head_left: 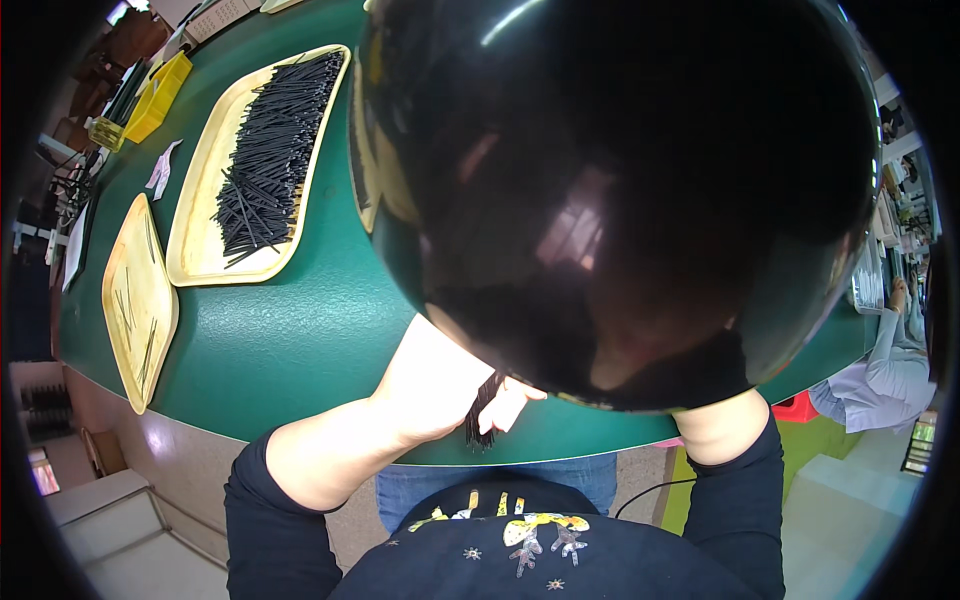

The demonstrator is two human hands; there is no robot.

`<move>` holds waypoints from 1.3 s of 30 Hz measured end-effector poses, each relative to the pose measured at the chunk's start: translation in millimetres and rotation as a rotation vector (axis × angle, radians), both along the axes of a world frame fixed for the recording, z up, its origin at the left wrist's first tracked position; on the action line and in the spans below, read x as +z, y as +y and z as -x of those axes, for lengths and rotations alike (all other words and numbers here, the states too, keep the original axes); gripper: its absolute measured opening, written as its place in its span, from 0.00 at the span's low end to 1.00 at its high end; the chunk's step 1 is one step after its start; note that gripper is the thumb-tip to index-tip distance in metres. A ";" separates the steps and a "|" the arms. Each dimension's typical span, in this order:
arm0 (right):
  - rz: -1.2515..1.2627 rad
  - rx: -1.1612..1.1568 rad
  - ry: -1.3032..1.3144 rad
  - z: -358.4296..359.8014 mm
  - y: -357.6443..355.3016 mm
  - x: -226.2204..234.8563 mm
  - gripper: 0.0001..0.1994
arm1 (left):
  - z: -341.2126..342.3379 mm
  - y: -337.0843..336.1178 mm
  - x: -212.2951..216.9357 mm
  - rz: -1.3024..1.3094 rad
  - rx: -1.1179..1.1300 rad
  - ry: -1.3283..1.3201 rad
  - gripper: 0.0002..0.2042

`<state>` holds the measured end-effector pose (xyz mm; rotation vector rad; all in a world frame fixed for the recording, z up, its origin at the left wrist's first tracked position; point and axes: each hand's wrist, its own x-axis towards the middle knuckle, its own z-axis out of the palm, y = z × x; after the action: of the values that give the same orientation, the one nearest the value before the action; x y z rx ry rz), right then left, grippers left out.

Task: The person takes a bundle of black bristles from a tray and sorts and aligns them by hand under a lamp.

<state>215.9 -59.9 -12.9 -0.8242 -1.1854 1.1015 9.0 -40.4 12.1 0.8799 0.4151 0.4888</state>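
One bare hand, the left, is curling around a small bundle of thin black strands by the near edge of a green table, the loose ends pointing toward the person. Pale fingertips are resting at the bundle's right side, though I cannot tell which hand they belong to. The right forearm is disappearing behind a large glossy black dome, which is hiding most or all of the right hand, so I cannot tell whether that one is open or closed.

The bundle is looking light and probably flexible; single strands could be slipping out of a slack grip, so an even hold around its middle should be suiting it best.

The tabletop is catching a bright sheen. Toward its left edge, a large cream tray is carrying a dense pile of black sticks; nearer that edge, a smaller cream tray is holding a few thin dark pieces. Farther off, a yellow bin is sitting by the far left edge. Past the right edge, another person in a pale garment is showing.
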 end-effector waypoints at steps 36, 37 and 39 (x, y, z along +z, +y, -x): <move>-0.238 -0.048 -0.462 8.7 -17.1 18.7 0.22 | -1.3 0.8 -2.5 -0.245 0.054 0.231 0.03; -0.253 -0.053 -0.461 9.2 -17.2 18.4 0.22 | 1.6 0.9 -15.1 -0.068 0.024 -0.027 0.03; -0.194 -0.041 -0.456 9.1 -18.3 16.1 0.22 | 2.6 1.3 -20.0 0.110 -0.009 -0.285 0.03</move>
<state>206.8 -78.2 3.3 -0.9716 -1.6188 0.7674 6.4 -39.1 -7.8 0.6931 0.1752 0.5682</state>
